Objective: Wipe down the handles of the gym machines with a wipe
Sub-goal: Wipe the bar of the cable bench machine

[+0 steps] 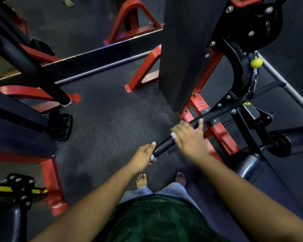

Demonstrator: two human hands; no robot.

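Overhead and beyond both hands stands the red-framed machine (210, 109), its dark upright column rising just past the bar's far stretch. Nearer, running diagonally through both grips, is the black handle bar (164, 143), its chrome-capped end pointing toward the person's feet. The right hand (187, 135) lies over the bar's middle, fingers mostly extended and blurred, pressing down more than clasping; a small white scrap, probably the wipe (173, 135), peeks out at the hand's left edge against the bar. The left hand (144, 154) curls around the capped end, just below the right hand's position, steadying it. How fully those fingers encircle the bar I cannot tell, as the palm hides them.

Judging from this, the loose flat hold is the risk: the wipe could bunch or slip out, leaving bare palm rubbing the grip. The bar also seems to hang from a cable, so uneven pressure could swing it away from the steadying hand.
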